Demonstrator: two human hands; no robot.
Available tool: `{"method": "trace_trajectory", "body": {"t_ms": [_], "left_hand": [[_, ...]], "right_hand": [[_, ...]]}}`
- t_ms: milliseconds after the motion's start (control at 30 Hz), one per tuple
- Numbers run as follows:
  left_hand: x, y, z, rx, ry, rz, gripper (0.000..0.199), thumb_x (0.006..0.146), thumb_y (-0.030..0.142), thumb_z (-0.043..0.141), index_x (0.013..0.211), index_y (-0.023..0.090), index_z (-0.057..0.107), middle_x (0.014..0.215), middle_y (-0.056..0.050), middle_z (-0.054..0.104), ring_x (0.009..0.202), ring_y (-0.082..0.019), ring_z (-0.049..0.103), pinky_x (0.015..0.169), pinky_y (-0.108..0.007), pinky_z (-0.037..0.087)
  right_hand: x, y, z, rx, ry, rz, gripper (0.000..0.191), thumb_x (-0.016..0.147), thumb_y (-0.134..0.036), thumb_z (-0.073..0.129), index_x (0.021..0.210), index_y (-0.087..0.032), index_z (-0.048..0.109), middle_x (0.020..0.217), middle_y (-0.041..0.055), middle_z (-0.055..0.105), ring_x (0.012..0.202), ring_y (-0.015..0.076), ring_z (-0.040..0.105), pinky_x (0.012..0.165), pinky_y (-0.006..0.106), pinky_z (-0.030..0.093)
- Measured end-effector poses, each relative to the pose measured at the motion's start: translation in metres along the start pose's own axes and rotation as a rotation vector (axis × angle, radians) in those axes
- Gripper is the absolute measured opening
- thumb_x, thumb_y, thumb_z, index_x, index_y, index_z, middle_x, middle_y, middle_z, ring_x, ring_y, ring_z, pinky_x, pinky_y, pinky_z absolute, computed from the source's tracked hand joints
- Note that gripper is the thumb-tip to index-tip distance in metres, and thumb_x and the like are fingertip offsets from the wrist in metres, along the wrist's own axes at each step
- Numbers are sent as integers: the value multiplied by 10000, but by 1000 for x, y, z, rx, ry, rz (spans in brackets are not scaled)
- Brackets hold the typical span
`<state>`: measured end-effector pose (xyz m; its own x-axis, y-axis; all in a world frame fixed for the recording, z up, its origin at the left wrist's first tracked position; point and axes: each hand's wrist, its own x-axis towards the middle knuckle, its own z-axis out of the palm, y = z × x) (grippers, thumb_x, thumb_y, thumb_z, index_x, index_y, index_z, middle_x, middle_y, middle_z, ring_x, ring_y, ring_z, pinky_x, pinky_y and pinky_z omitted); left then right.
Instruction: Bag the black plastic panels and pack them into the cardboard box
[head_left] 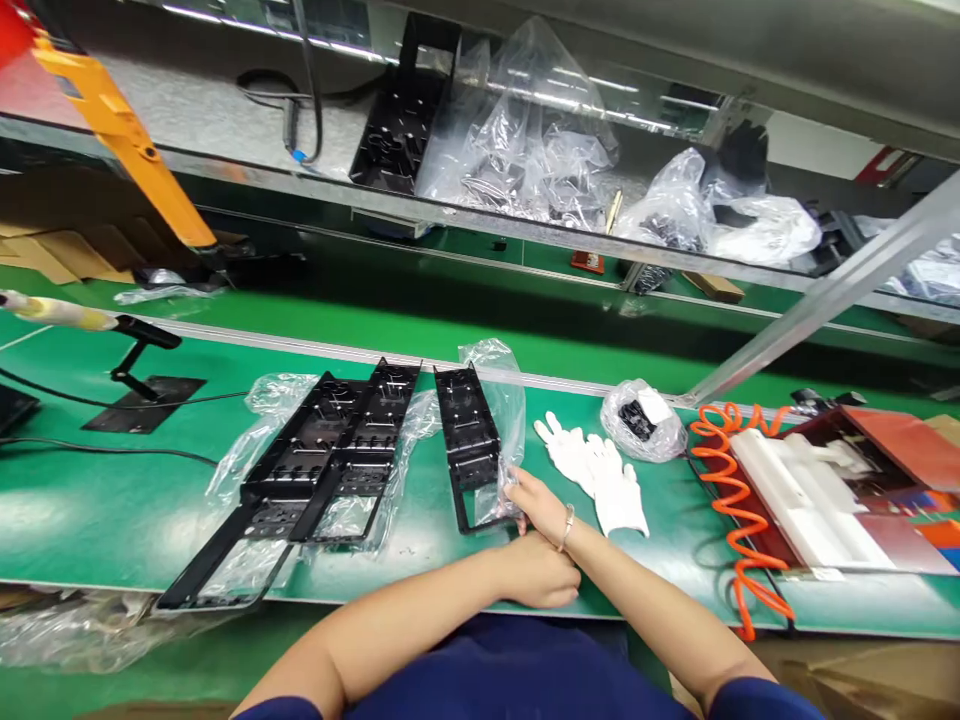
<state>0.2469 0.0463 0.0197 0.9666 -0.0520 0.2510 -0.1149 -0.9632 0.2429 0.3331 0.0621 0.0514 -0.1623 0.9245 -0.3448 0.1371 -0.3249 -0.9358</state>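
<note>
My right hand [538,505] is at the lower right corner of a single black plastic frame [471,430], its fingers closed on the clear plastic bag [508,400] lying along that frame's right side. Just below, my left hand [538,572] is curled near the table edge, crossing under my right wrist; whatever its fingers may hold is hidden. To the left, two more black frames [330,450] lie side by side and overlapping on clear plastic. White gloves [596,465] rest flat on the green table to the right of my hands.
A plastic bag with black parts [643,420] sits behind the gloves. An orange coiled hose [739,510] and a red box with white foam [810,500] occupy the right. An orange screwdriver [124,140] hangs at upper left, above a black stand [142,395]. Bagged parts fill the shelf [517,222].
</note>
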Motion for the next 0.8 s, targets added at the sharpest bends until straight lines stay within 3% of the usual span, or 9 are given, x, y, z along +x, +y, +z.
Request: {"method": "trace_trajectory", "body": {"t_ms": [133,267,367,433,500,600,700,800], "left_hand": [[-5,2,-2,-48,-26,-43,171,910,266,629,842,172,754,865,-79,770,817,-254,704,786,-372,519],[-11,2,-7,-82,-92,-112,209,952,255,565,849,178,730,855,-83,744,830,-258,698,779,-367,513],[-13,2,-14,-89,-162,-158,233,988,240,522,869,186,715,818,-62,716,807,-229,689,728,-326,509],[-9,4,-20,-78,-194,-212,247,1012,227,488,917,188,712,817,-56,706,802,-218,683,712,-317,510],[3,9,-26,-61,-210,-273,263,1033,228,458,957,191,707,846,-59,706,838,-223,683,732,-324,520],[39,18,-31,-45,-203,-348,251,1049,243,443,1044,214,693,983,-71,713,974,-237,673,797,-334,533],[84,19,-28,-22,-174,-449,220,1033,254,499,1190,215,648,1177,-111,680,1123,-265,629,862,-350,533],[113,10,-21,1,-171,-579,212,1011,220,532,1177,150,643,1192,-175,668,1149,-303,620,852,-375,538]], "right_hand": [[2,5,8,-3,-10,62,800,899,-501,640,1574,-166,371,658,-48,545,478,135,558,445,251,475],[-20,2,-13,-21,56,27,547,907,-367,648,1431,-227,585,868,20,701,690,160,699,617,269,554],[-65,11,-52,-126,370,-100,303,842,-335,713,1121,-218,738,1018,41,744,847,166,699,805,293,561],[-102,27,-79,-182,605,-134,177,838,-360,693,897,-197,722,940,53,740,886,186,681,851,311,548],[-135,49,-98,-160,743,-94,233,858,-408,628,772,-192,650,809,54,705,800,184,668,787,310,546],[-166,79,-105,-89,823,-26,321,859,-498,558,772,-194,610,744,49,682,671,171,652,643,286,525],[-173,96,-98,-20,823,-4,383,833,-567,562,818,-191,630,766,56,694,682,175,664,622,284,526],[-171,100,-89,43,796,-22,398,815,-585,609,841,-192,662,750,46,687,698,177,663,658,300,537]]}}
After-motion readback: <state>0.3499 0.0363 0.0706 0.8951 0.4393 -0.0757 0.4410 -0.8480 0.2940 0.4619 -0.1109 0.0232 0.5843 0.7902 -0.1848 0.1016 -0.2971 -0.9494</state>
